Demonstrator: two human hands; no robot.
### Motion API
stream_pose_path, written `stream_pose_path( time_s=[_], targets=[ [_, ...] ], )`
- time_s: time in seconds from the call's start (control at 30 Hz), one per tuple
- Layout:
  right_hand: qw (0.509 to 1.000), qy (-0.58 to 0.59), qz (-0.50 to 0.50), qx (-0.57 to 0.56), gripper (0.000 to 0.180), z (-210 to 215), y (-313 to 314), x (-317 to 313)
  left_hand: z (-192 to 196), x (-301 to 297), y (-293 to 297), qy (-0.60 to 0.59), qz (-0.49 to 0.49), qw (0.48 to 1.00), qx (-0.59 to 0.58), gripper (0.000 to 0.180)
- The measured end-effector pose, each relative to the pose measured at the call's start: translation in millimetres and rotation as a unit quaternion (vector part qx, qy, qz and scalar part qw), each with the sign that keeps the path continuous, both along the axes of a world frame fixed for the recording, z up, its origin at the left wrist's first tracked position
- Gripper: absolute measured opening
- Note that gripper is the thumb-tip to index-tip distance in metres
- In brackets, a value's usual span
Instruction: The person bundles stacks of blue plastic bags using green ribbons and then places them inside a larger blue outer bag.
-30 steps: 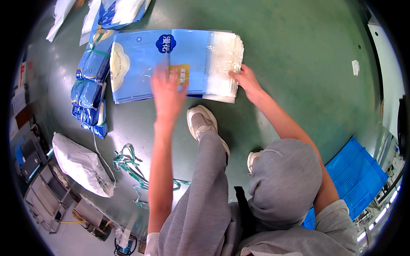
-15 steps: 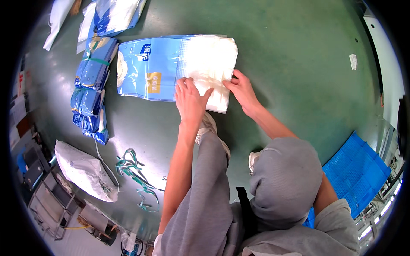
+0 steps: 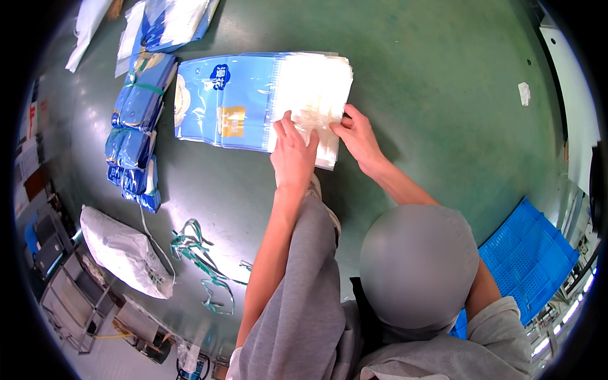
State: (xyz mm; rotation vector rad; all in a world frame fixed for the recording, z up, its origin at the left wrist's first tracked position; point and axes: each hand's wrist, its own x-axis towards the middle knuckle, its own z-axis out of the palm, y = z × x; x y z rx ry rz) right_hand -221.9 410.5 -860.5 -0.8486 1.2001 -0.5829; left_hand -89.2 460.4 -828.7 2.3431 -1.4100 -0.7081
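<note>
A flat stack of plastic packaging bags (image 3: 247, 88), blue and glossy on the left and whitish on the right, lies on the green floor in front of me. My left hand (image 3: 293, 153) rests on the near side of the whitish part, its fingers stretched out and thumb apart. At the stack's right edge, my right hand (image 3: 361, 139) has its thumb and fingers pinched around the border of the bags. The top sheets look wrinkled between my two hands. How many layers the right fingers hold is hidden.
Left of the stack lie bundles of folded blue bags (image 3: 136, 104) tied with green strap; more bags (image 3: 177, 25) lie beyond. Nearer are a white sack (image 3: 120, 253) and tangled green strapping (image 3: 196, 253). A blue plastic crate (image 3: 529, 253) stands at right. My grey-trousered knees are close below.
My left hand has slid slightly to the right across the whitish part of the stack. The right hand stays at the edge, nearly unmoved. My right knee has shifted a little left.
</note>
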Motion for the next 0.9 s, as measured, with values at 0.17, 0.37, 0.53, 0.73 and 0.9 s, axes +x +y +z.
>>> stream_pose_path(
  time_s=[0.17, 0.37, 0.53, 0.73, 0.9],
  targets=[
    [1.0, -0.021, -0.001, 0.014, 0.037, -14, 1, -2, -14, 14, 13, -0.069, -0.049, 0.995, -0.058, 0.044],
    [0.999, 0.001, 0.009, 0.037, 0.045, -18, 3, -4, -21, 18, 13, -0.041, -0.017, 0.999, 0.02, 0.034],
    [0.999, -0.007, 0.007, 0.037, 0.044, -14, 3, -4, -21, 23, 12, -0.022, -0.002, 1.0, 0.019, 0.045],
    [0.998, 0.001, 0.032, 0.059, 0.04, -11, 2, -2, -22, 30, 13, -0.03, -0.006, 0.999, 0.015, 0.051],
    [0.999, 0.023, 0.013, 0.035, 0.042, -14, 6, -1, -21, 33, 3, 0.115, 0.037, 0.991, 0.058, 0.054]
  ],
)
